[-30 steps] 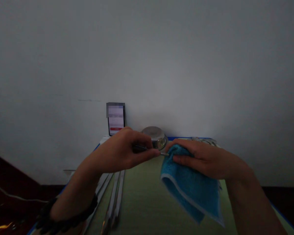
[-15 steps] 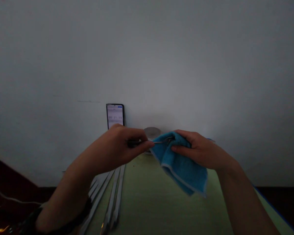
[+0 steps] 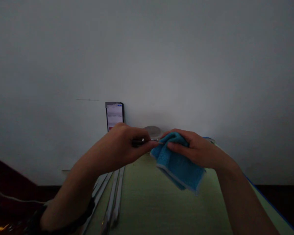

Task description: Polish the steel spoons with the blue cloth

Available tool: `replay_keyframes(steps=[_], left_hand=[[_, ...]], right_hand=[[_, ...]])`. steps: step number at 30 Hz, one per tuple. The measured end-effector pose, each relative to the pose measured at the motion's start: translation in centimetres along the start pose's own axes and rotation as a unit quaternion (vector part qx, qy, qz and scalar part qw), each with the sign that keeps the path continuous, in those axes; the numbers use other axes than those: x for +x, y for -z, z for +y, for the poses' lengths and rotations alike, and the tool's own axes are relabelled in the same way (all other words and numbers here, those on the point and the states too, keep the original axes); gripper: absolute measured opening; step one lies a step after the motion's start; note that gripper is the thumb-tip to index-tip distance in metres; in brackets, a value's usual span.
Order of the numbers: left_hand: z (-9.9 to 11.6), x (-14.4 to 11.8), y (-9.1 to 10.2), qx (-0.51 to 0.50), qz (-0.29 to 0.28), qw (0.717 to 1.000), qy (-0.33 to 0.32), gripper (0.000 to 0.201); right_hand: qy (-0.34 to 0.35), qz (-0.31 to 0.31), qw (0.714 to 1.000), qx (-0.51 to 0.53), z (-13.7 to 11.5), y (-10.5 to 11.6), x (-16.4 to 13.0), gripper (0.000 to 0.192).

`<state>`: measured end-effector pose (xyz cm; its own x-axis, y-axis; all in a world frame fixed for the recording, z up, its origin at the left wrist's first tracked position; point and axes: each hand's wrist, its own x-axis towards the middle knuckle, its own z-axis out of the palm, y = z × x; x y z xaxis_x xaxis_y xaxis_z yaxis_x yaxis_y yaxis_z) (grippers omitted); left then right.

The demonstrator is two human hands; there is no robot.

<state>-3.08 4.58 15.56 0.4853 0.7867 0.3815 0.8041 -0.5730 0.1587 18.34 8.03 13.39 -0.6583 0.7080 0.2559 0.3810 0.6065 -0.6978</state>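
Observation:
My left hand [image 3: 123,147] pinches the handle of a thin metal utensil [image 3: 143,141] above the table. Its far end is wrapped inside a blue cloth [image 3: 177,163], so I cannot tell what kind of utensil it is. My right hand [image 3: 194,150] grips the blue cloth around that end, and a loose corner of the cloth hangs down toward the green table top [image 3: 147,202]. The two hands nearly touch. A dark bracelet sits on my left wrist.
Several long metal utensils [image 3: 114,199] lie in a row on the table's left side. A metal bowl [image 3: 153,130] stands upside down at the far edge, partly hidden by my hands. A lit phone [image 3: 114,115] leans against the white wall. More metal items [image 3: 210,140] lie far right.
Both hands rose slightly and came together. The right hand bunched the cloth further over the utensil's end, so less cloth hangs down.

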Motion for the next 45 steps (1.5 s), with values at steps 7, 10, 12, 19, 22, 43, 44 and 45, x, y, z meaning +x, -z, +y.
replay_keyframes(steps=[7,10,12,19,22,43,44,45], left_hand=[[0.2,0.0,-0.3,-0.009,0.000,1.000,0.010,0.037],[0.0,-0.1,-0.3,-0.013,-0.001,1.000,0.016,0.036],[0.0,0.0,-0.3,-0.013,0.000,1.000,0.017,0.035],[0.1,0.0,-0.2,-0.016,0.013,1.000,0.013,0.034],[0.2,0.0,-0.1,-0.016,0.017,1.000,0.006,0.034],[0.1,-0.1,-0.2,-0.030,-0.008,1.000,0.002,0.034],[0.1,-0.1,-0.2,-0.031,-0.013,0.999,0.000,0.034],[0.1,-0.1,-0.2,-0.031,-0.018,0.999,-0.001,0.034]], right_hand=[[-0.035,0.023,0.999,-0.022,-0.1,0.0,0.1,0.028],[-0.057,0.051,0.996,-0.038,0.2,0.0,0.1,0.031],[-0.071,0.069,0.994,-0.052,0.3,0.0,0.2,0.033],[-0.046,0.048,0.997,-0.025,0.3,-0.1,0.2,0.028],[-0.043,0.021,0.999,0.001,0.3,-0.1,0.2,0.027],[-0.061,-0.051,0.997,-0.014,0.8,0.3,-0.5,0.036],[-0.065,-0.062,0.996,-0.016,0.8,0.3,-0.5,0.037],[-0.066,-0.068,0.995,-0.019,0.7,0.3,-0.5,0.038]])
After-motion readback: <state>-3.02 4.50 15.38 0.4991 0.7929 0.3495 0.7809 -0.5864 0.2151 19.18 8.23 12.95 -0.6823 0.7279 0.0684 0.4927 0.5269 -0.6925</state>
